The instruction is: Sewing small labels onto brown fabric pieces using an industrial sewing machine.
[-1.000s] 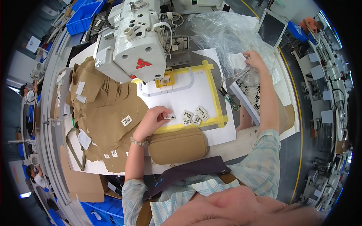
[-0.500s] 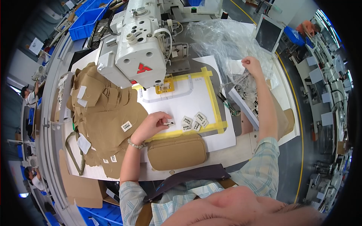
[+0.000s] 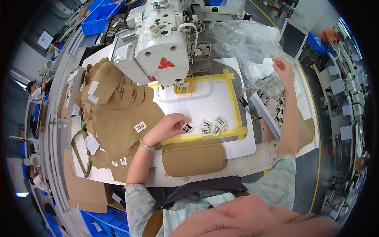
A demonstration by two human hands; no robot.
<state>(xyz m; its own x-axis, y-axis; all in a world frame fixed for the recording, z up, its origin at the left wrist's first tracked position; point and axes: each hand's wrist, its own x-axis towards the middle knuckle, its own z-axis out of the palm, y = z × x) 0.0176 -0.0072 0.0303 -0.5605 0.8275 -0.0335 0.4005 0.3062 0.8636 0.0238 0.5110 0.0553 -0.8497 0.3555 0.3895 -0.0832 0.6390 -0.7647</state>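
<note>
Between the thumb and fingers of my left hand [image 3: 167,127] is a small label [image 3: 187,127], its dark printed face showing. Several white labels [image 3: 214,125] lie in a loose cluster just right of it, on a white sheet [image 3: 177,106] edged with yellow tape. Off to the far right, my right hand [image 3: 283,72] pinches a white paper slip [image 3: 268,66] above crumpled clear plastic [image 3: 241,39]. Nearer me is an open box [image 3: 265,112] holding many more labels. A brown padded pouch [image 3: 193,158] rests at the table's front edge.
A white sewing machine [image 3: 162,51] overhangs the far side of the sheet, with a yellow clamp plate [image 3: 184,87] below its head. Brown fabric pieces [image 3: 114,118] are heaped on the left. Scissors [image 3: 248,109] lie beside the label box; a dark screen [image 3: 293,38] stands behind.
My right hand has drawn the white slip up, so more of it shows. In my left hand the label has turned, showing its dark face. The whole view has shifted slightly.
</note>
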